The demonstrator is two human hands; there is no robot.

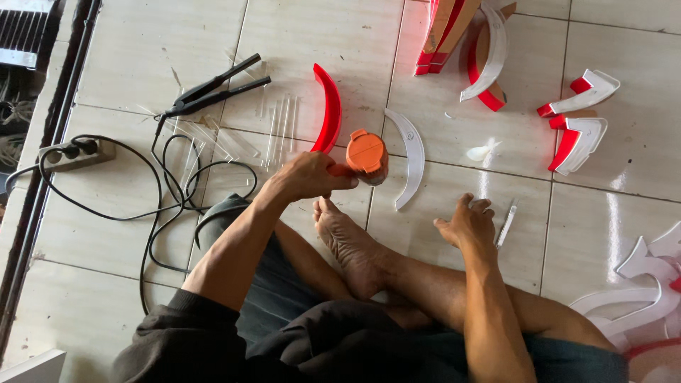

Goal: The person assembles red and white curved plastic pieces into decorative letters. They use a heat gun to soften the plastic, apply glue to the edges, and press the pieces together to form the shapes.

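I sit cross-legged on a tiled floor. My left hand grips an orange-capped container and holds it just above the floor, tilted. Next to it lie a red curved strip and a white curved strip. My right hand rests near my knee with its fingers loosely curled and holds nothing. A small clear strip lies just right of that hand. My bare foot lies between the two hands.
A black flat heating iron lies at upper left, its cord looping to a power strip. Clear thin strips are scattered beside it. Red-and-white letter pieces and white shapes lie on the right.
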